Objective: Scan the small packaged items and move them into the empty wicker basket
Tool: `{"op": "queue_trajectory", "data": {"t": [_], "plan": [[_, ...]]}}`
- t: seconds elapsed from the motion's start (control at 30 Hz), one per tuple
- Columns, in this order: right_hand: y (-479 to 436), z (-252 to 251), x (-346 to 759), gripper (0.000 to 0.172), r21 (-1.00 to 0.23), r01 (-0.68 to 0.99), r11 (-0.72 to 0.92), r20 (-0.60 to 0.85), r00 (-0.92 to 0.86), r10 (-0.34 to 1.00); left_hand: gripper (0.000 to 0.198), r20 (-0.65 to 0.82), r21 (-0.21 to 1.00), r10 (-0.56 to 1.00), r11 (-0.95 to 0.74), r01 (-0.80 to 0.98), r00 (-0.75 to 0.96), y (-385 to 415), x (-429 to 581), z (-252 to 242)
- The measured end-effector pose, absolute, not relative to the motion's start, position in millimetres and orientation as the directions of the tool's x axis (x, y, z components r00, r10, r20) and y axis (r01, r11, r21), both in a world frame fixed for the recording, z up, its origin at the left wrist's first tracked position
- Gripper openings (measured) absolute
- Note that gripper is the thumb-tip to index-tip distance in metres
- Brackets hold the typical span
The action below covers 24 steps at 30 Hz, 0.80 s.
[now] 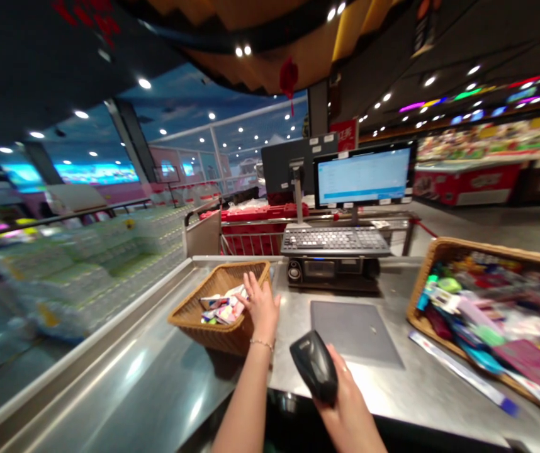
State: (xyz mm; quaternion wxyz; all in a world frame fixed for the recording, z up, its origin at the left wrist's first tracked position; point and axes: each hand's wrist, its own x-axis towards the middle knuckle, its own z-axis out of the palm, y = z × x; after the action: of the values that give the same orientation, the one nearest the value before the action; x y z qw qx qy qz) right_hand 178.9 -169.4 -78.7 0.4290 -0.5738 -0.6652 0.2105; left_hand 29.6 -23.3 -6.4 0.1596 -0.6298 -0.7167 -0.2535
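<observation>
Along the left, blurred shrink-wrapped blocks of bottled water (95,264) stand in a large stack beside a long brushed stainless-steel checkout counter (151,371), under a dark ceiling dotted with round white spotlights (144,83). On the counter sits a small woven wicker basket (220,332) holding colourful flat packets (220,309), too blurred to read. The person's bare left hand (261,305), a thin gold bracelet (261,343) at its wrist, is held over the basket's right rim with its fingers (253,290) loosely spread, gripping nothing; whether they touch the rim or the packets is hard to tell. The right hand (348,409) closes around a black handheld barcode scanner (314,368), its lower part cut off by the frame's bottom edge. Behind them stand a grey keyboard unit (335,240) and a bright flat monitor (362,176), with a flat grey mat (355,333) on the steel in front. At the right, a wide wicker tray (433,277) holds blurred, brightly coloured goods, and red-fronted store freezers (468,184) line the far wall.
</observation>
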Motion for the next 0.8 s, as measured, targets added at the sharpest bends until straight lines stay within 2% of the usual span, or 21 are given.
{"op": "queue_trajectory", "data": {"t": [0.43,0.6,0.8], "plan": [[-169.0,-85.7,185.6,0.061,-0.747,0.619,0.242,0.356,0.065,0.932,0.040,0.539,0.147,0.837,0.017,0.989,-0.095,-23.6,53.8,-10.2],[-167.4,-88.9,192.6,0.060,-0.751,0.620,0.227,0.320,0.041,0.946,0.040,0.533,0.141,0.843,-0.006,0.990,-0.071,-23.6,65.2,-13.6],[-168.9,-92.5,199.9,0.063,-0.749,0.616,0.242,0.376,0.095,0.922,0.040,0.529,0.163,0.848,-0.050,0.985,-0.045,-23.6,79.1,-12.9]]}}
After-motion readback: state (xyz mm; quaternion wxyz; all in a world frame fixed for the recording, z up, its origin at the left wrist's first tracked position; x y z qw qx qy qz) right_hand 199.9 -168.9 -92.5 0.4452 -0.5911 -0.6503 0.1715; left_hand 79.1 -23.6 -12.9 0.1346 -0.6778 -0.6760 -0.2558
